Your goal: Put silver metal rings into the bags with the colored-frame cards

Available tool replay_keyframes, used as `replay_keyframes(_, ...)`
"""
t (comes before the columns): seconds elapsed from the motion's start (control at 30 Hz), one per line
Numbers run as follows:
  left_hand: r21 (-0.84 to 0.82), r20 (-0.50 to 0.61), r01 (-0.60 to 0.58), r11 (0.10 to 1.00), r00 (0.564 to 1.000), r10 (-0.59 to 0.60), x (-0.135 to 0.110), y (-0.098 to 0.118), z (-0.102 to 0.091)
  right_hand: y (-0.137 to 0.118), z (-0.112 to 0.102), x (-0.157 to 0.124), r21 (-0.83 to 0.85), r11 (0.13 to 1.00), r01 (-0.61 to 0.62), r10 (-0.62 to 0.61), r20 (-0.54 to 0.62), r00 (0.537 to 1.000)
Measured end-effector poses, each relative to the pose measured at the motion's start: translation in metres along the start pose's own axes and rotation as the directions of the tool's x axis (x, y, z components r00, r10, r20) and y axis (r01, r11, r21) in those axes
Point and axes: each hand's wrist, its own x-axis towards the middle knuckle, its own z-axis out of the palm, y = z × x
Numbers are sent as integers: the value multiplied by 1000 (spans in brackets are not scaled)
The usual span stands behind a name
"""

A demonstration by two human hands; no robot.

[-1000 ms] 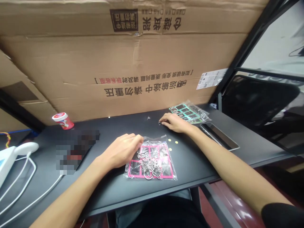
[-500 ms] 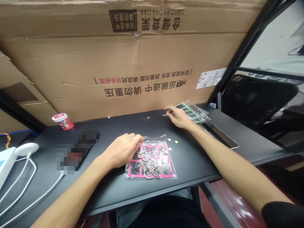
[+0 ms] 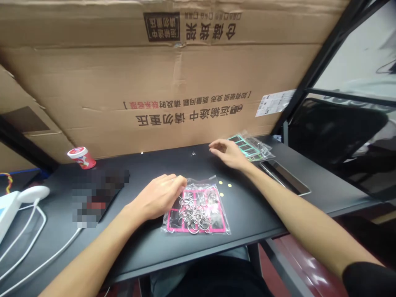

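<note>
My left hand (image 3: 162,196) rests at the upper left edge of a clear plastic bag (image 3: 216,180), its fingers curled and closed on that edge. A pink-framed sheet with dark panels (image 3: 218,222) lies inside the bag, and a heap of silver metal rings (image 3: 196,216) shows over the sheet. My right hand (image 3: 229,153) is near the back of the table, thumb and fingers apart with a gap between them; nothing shows in it. To its left lies a small thin metal piece (image 3: 193,154). Three small gold discs (image 3: 229,185) lie between my hands.
Flat bags with a teal-framed sheet (image 3: 247,146) lie at the back right, beside a phone-like dark slab (image 3: 286,177). A red jar with a white lid (image 3: 83,158), a blurred dark object (image 3: 103,198) and white cables (image 3: 58,253) are at left. A cardboard wall (image 3: 173,74) stands behind.
My right hand has shifted slightly left and its fingers have spread. The small shiny piece that showed at its fingertips is no longer visible. My left hand stays on the bag.
</note>
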Motion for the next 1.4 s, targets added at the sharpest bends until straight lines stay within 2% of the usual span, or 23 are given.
replay_keyframes(0.07,13,-4,-8,1000,1000,8,0,0,0,11,5,0,-184,981,69,-67,19,998)
replay_keyframes(0.13,21,-4,-11,1000,1000,12,0,-1,1,18,14,-1,-298,939,171,-138,131,982)
replay_keyframes(0.27,23,-4,-11,1000,1000,11,0,-1,2,17,33,-1,-338,889,309,-180,363,914)
replay_keyframes(0.4,14,-2,-11,1000,1000,11,0,1,-1,12,39,1,-384,842,380,-193,443,875)
replay_keyframes(0.6,-1,17,16,1000,1000,-16,1,1,-3,6,28,4,-454,810,372,-191,396,898)
replay_keyframes(0.83,8,51,32,999,998,-33,1,-1,-3,17,15,14,-546,814,198,-36,292,956)
replay_keyframes(1.03,1,55,42,999,998,-42,2,-1,-1,21,4,16,-595,798,101,56,239,969)
replay_keyframes(1.23,-2,56,38,999,998,-37,1,-2,0,13,3,13,-535,842,64,74,234,969)
replay_keyframes(1.4,-2,53,44,999,998,-44,1,-3,0,8,-1,10,-368,930,6,70,193,979)
